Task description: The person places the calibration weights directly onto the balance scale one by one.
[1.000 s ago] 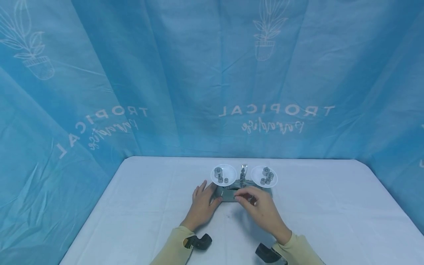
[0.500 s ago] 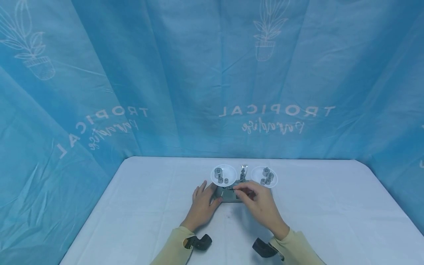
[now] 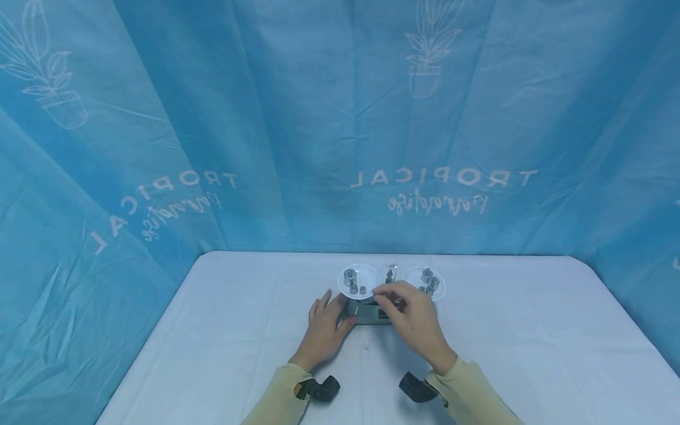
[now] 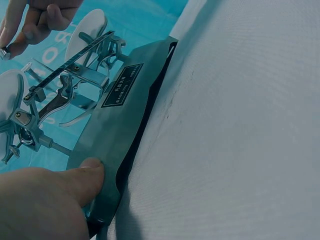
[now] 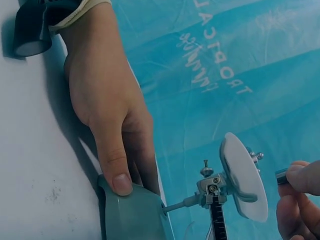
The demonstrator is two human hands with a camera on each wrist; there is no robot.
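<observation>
A balance scale with a grey-green base (image 3: 368, 315) stands near the back of the white table. At the base's left end my left hand (image 3: 323, 332) grips it, thumb on the front face and fingers behind. My right hand (image 3: 417, 323) pinches a small metal weight (image 5: 282, 176) between thumb and forefinger, beside the white left pan (image 3: 372, 275). Several silver weights (image 3: 350, 276) stand on that pan. More weights (image 3: 427, 274) sit on the right pan (image 3: 410, 276), partly hidden by my right hand. The graduated beam (image 4: 70, 61) shows in the left wrist view.
A white cloth covers the table (image 3: 531, 330). Blue printed curtains (image 3: 319, 118) hang behind it and at the sides. Black camera mounts (image 3: 324, 389) are worn on both wrists.
My right hand has risen from the front of the base toward the left pan, moving away from me with the weight pinched. The label on the base has come into view. My left hand stays put.
</observation>
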